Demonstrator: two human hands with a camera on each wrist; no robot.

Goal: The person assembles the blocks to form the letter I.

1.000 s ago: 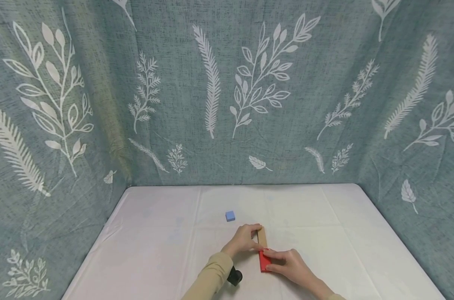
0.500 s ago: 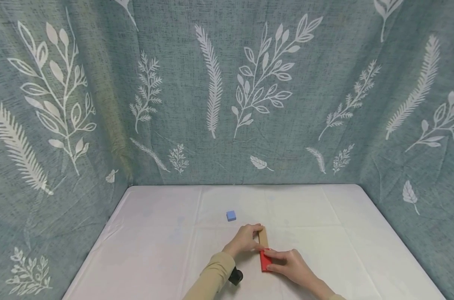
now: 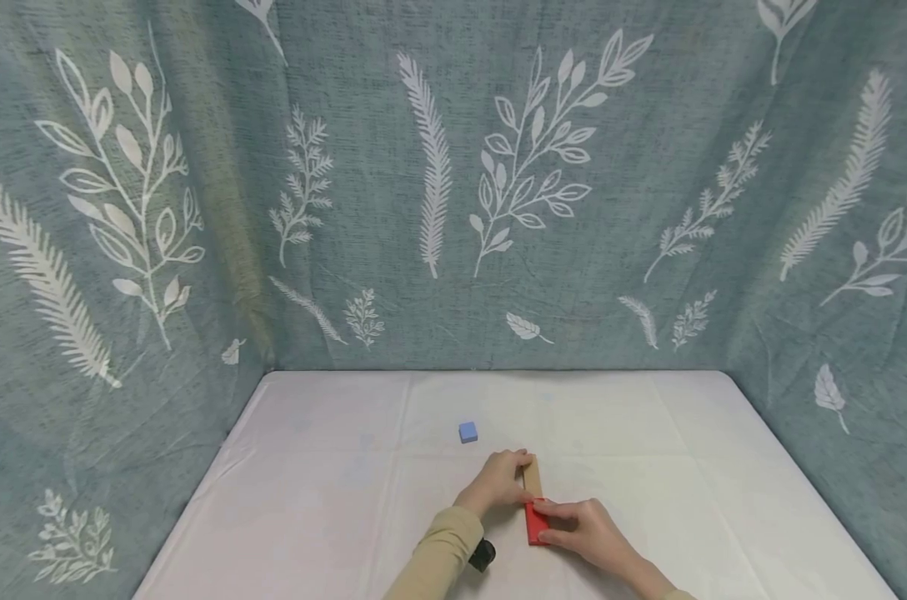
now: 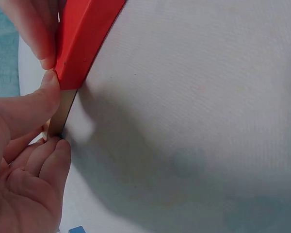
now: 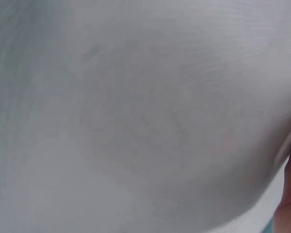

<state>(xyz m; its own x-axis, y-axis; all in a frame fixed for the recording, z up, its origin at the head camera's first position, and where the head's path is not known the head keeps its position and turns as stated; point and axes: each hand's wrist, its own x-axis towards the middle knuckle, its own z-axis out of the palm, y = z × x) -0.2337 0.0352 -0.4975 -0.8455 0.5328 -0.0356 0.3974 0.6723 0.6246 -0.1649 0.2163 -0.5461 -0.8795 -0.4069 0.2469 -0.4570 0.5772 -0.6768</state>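
A red block (image 3: 537, 525) and a natural wood block (image 3: 533, 477) lie end to end in a line on the white cloth, the red one nearer. My left hand (image 3: 495, 481) holds the wood block lengthwise, fingers at its far end and thumb by the joint with the red block. On the right, my right hand (image 3: 590, 532) grips the red block between thumb and fingers. Seen from the left wrist, the red block (image 4: 85, 43) meets the wood block (image 4: 62, 112) at the left thumb. Only an edge of my right hand (image 5: 288, 199) enters the right wrist view.
A small blue block (image 3: 468, 432) sits farther back, left of the wood block. The white-covered table (image 3: 311, 500) ends at a green leaf-patterned curtain (image 3: 453, 317) behind and at both sides. A black device (image 3: 483, 555) is by the left wrist.
The whole head view has shifted slightly, with everything appearing farther right. Both hands keep the same hold, and the blocks stay end to end.
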